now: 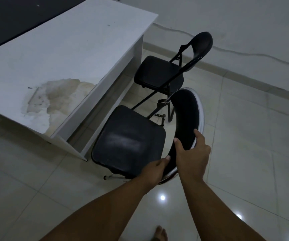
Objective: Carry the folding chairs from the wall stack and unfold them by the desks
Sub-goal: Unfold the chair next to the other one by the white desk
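Note:
A black folding chair with a silver frame stands unfolded beside the white desk [67, 49], its padded seat [128, 138] facing up and its curved backrest [185, 115] toward me. My right hand [192, 152] grips the lower end of that backrest. My left hand [155, 169] holds the chair where seat and backrest meet. A second black folding chair [159, 72] stands unfolded farther along the desk's side, with its backrest [202, 44] to the right.
The desk top has a large stained, peeling patch [53, 100] near its front corner. The floor is glossy pale tile [244, 136]. A white wall with a cable [244, 54] runs behind the chairs. My bare foot [159, 233] shows at the bottom.

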